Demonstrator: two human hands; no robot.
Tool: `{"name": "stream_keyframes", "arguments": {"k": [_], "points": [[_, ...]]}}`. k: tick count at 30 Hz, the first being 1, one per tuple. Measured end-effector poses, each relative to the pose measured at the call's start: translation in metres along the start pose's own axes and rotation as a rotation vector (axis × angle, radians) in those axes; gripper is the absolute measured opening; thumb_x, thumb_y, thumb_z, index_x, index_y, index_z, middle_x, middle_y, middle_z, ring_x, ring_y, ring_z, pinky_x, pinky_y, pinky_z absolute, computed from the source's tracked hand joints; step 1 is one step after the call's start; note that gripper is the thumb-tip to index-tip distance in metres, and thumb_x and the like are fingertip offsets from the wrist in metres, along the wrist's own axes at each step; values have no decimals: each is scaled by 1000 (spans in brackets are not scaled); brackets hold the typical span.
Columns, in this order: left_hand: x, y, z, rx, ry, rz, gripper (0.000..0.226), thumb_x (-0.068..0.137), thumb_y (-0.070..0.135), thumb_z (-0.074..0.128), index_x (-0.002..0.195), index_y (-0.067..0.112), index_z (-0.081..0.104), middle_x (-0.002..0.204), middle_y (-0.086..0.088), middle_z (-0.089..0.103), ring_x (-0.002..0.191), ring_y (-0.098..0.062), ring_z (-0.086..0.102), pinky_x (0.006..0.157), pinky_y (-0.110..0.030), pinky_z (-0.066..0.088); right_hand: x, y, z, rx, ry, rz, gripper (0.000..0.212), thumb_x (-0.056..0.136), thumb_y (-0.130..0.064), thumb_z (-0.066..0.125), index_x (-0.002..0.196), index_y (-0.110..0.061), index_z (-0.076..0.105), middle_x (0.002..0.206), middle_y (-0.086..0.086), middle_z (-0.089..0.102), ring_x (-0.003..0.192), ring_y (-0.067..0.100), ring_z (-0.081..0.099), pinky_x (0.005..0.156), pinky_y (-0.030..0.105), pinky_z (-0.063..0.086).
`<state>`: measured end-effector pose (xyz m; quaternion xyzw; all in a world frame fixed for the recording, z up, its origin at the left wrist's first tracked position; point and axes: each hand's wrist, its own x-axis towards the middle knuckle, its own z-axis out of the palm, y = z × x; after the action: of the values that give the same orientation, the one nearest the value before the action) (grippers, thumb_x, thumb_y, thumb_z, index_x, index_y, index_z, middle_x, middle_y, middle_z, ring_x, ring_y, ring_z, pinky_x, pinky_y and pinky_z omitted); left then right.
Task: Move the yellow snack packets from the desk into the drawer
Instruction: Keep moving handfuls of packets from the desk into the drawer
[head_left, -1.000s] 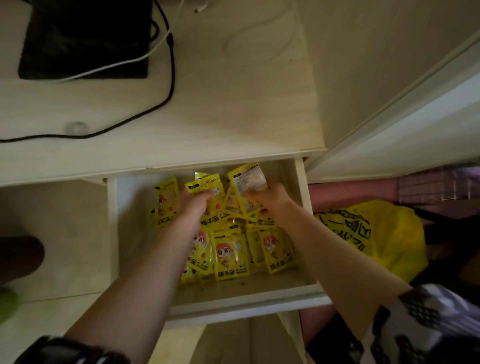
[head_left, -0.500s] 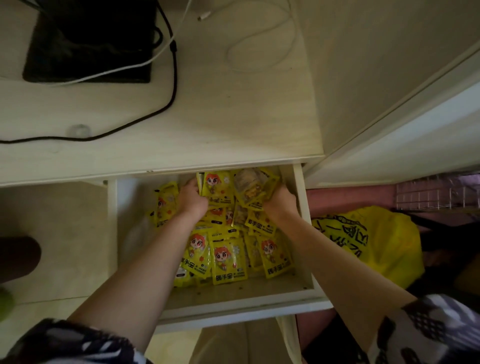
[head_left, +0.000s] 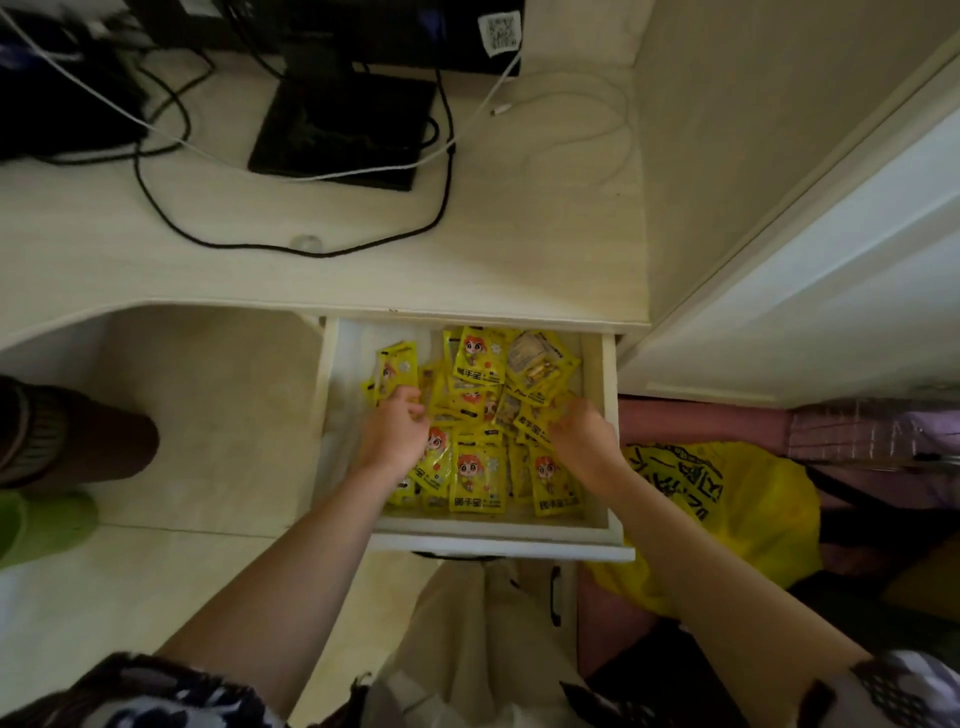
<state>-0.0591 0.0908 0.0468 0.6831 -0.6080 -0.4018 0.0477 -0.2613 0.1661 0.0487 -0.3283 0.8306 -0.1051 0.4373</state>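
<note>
While the drawer (head_left: 608, 457) is open under the desk (head_left: 363, 280), I should pat the packets (head_left: 478, 421) flat inside, with my left hand (head_left: 392, 436) and right hand (head_left: 582, 431) loosely curled, holding nothing.

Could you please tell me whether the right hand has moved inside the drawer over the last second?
Yes. The right hand has drawn back from the drawer's rear, under the desk edge, toward the drawer front.

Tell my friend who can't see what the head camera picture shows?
Two hands, left hand and right hand, reach into an open drawer full of yellow snack packets. Above it, the desk holds black cables.
</note>
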Motion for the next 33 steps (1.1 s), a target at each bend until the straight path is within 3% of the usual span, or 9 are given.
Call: {"name": "stream_keyframes", "arguments": {"k": [5,7,10,13,17,20,24,33], "points": [[-59,-26,-9,-94,85,-6,23,89,15,62,113,14,62,104,-1,70,88,-17,66,82,-39,56,-53,-1,1,-124,-33,-215,40,98,-22,41,137,-12,40,99,8,62,57,6,51,40,17,32],[-85,-36,-9,-155,130,6,17,89,13,63,107,12,64,101,-3,70,92,-17,67,85,-36,54,-71,1,5,-160,-56,-289,39,99,-23,42,135,-11,41,101,9,62,61,7,52,46,19,36],[-122,-52,-12,-187,229,1,17,90,9,60,105,8,66,101,-6,71,91,-17,65,77,-23,45,-95,3,16,-208,-84,-391,37,97,-20,46,132,-9,44,115,12,62,89,24,62,68,28,48],[-153,-69,-17,-181,315,-13,21,90,11,58,110,11,65,99,-6,72,93,-19,66,75,-21,42,-113,2,31,-281,-99,-490,35,96,-22,47,129,-10,46,121,12,60,103,29,61,80,36,53],[-184,-98,-25,-160,412,-59,21,91,15,56,111,17,63,97,-6,69,94,-20,63,76,-29,48,-129,-15,55,-400,-150,-584,36,97,-22,46,131,-13,44,127,9,54,107,29,58,72,29,46],[-201,-121,-38,-129,460,-108,23,91,19,54,113,23,60,98,-3,67,90,-17,62,77,-33,51,-144,-32,79,-483,-211,-647,37,97,-23,45,133,-14,41,131,10,48,114,29,53,78,32,44],[-218,-154,-60,-107,512,-178,24,92,19,54,115,23,58,99,3,66,92,-13,60,76,-28,51,-162,-61,118,-579,-237,-773,37,97,-23,46,132,-14,43,130,6,53,118,24,51,91,35,43],[-246,-260,-126,-81,552,-315,24,95,22,49,118,22,55,103,6,65,100,-12,57,73,-22,44,-209,-136,232,-632,-334,-919,38,96,-23,42,132,-13,44,127,8,54,113,23,52,87,36,49]]}}
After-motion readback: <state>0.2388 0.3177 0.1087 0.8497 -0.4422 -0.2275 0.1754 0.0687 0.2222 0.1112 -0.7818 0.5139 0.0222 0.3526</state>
